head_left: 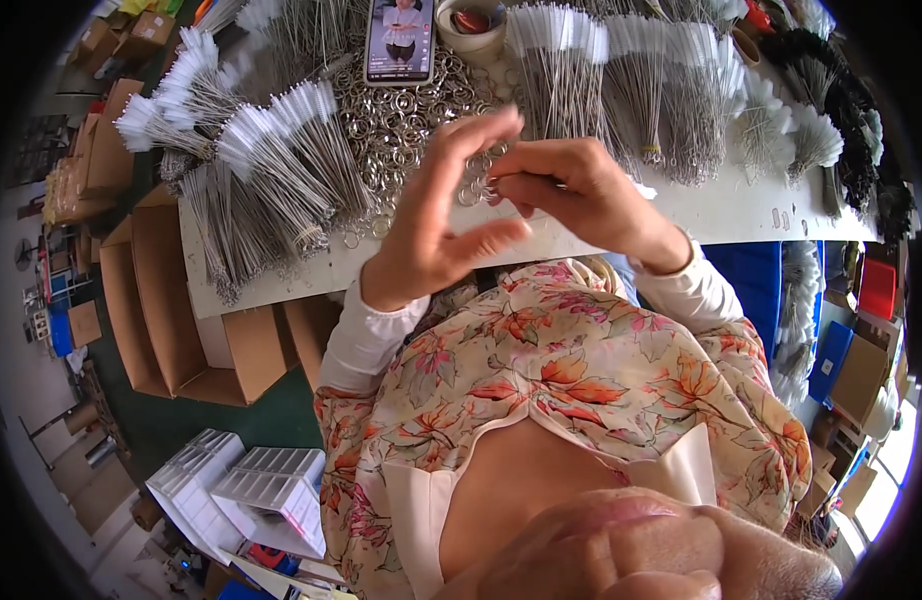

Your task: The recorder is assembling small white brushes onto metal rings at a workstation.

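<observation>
Metal rings (pixel 396 120): heaped at desk (pixel 721 210) far edge, many unused.
Left hand (pixel 431 225): open, fingers spread.
Right hand (pixel 581 190): pinching one ring (pixel 473 190).

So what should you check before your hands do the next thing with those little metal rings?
1. Ring held: the right hand pinches a metal ring at its fingertips. Ok.
2. Left hand ready: open, fingers spread, right beside the ring. Ok.
3. More rings near: the ring pile lies on the white table just past the hands. Ok.
4. Brushes near: bundles of wire brushes lie on both sides. Ok.
5. Ring pried open: too small to see. Cannot tell.
6. Phone out of the way: it lies on top of the rings. Not ok.
</observation>
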`<move>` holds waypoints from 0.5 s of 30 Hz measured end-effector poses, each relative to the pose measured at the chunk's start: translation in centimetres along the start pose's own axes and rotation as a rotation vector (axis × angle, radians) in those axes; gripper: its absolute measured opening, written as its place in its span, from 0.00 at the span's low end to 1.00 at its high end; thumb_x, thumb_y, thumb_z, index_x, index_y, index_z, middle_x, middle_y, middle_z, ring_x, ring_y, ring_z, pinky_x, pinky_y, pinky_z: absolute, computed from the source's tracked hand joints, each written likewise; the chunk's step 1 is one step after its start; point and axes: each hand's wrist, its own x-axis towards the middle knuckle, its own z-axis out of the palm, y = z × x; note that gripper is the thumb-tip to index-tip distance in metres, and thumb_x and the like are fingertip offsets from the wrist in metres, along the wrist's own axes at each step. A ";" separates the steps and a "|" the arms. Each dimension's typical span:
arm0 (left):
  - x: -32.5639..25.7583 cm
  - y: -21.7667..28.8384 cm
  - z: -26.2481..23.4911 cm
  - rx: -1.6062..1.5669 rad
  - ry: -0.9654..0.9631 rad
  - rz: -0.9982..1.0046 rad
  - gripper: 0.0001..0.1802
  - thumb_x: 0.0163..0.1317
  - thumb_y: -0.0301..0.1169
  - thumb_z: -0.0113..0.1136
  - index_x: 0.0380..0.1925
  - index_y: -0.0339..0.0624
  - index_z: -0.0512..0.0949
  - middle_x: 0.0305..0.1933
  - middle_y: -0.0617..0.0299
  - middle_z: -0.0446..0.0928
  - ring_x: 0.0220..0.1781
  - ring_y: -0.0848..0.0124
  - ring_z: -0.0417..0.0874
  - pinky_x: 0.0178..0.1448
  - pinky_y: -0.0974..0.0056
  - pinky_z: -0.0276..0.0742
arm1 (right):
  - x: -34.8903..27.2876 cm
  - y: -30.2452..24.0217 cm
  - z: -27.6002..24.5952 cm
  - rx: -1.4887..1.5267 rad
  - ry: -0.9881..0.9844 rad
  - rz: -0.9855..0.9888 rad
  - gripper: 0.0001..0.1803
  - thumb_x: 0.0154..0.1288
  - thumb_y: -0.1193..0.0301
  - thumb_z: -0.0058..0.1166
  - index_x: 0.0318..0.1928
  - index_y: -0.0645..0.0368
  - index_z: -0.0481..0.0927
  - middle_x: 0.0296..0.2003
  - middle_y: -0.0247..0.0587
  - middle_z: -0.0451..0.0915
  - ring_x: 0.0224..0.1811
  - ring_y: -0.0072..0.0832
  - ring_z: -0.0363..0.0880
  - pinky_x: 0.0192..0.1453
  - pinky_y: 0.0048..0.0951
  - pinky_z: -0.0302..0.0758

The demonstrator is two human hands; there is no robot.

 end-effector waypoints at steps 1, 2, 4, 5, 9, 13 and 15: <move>-0.3 0.2 -0.8 0.171 -0.011 0.048 0.31 0.50 0.42 0.68 0.51 0.38 0.69 0.50 0.53 0.71 0.50 0.60 0.74 0.52 0.60 0.71 | -0.3 0.1 -0.5 0.106 -0.076 0.071 0.06 0.61 0.74 0.52 0.37 0.64 0.79 0.24 0.38 0.79 0.23 0.27 0.78 0.29 0.26 0.73; -0.6 0.6 -1.1 0.338 -0.024 0.092 0.21 0.51 0.38 0.67 0.42 0.38 0.74 0.44 0.57 0.75 0.46 0.62 0.76 0.48 0.62 0.73 | -0.6 -0.1 -0.7 0.215 -0.154 0.146 0.06 0.62 0.74 0.52 0.36 0.64 0.78 0.22 0.36 0.78 0.21 0.24 0.76 0.27 0.25 0.72; -0.9 1.1 0.0 0.369 0.030 0.116 0.12 0.51 0.35 0.67 0.30 0.41 0.76 0.35 0.61 0.76 0.37 0.64 0.77 0.40 0.64 0.73 | -1.1 -0.7 -1.1 0.224 -0.246 0.244 0.08 0.64 0.72 0.51 0.36 0.65 0.78 0.20 0.34 0.75 0.19 0.19 0.71 0.24 0.22 0.68; -1.0 1.0 0.2 0.363 0.053 0.190 0.12 0.50 0.36 0.67 0.30 0.42 0.76 0.33 0.61 0.76 0.35 0.65 0.77 0.38 0.64 0.72 | -1.1 -0.4 -1.1 0.428 -0.330 0.336 0.08 0.64 0.72 0.51 0.35 0.65 0.78 0.20 0.34 0.76 0.18 0.18 0.69 0.23 0.22 0.67; -2.4 -0.5 1.5 0.433 0.080 0.252 0.14 0.49 0.39 0.68 0.28 0.43 0.76 0.30 0.62 0.76 0.33 0.66 0.77 0.35 0.65 0.74 | -2.9 1.1 -0.7 0.416 -0.321 0.326 0.07 0.63 0.73 0.52 0.35 0.65 0.77 0.21 0.35 0.77 0.21 0.20 0.75 0.25 0.23 0.71; -5.7 -2.1 -0.6 0.415 0.293 -0.238 0.18 0.55 0.42 0.64 0.36 0.39 0.76 0.27 0.62 0.77 0.27 0.71 0.78 0.32 0.69 0.76 | -7.5 3.7 -3.4 -0.630 -0.115 0.176 0.03 0.58 0.74 0.52 0.33 0.59 0.78 0.26 0.40 0.78 0.28 0.36 0.79 0.29 0.33 0.74; -7.7 -2.6 -1.6 0.439 0.396 -0.395 0.17 0.56 0.41 0.64 0.36 0.38 0.76 0.24 0.62 0.77 0.23 0.72 0.78 0.29 0.70 0.74 | -10.7 5.5 -5.2 -1.014 -0.094 0.411 0.04 0.60 0.72 0.50 0.33 0.56 0.78 0.27 0.38 0.78 0.30 0.39 0.78 0.30 0.37 0.72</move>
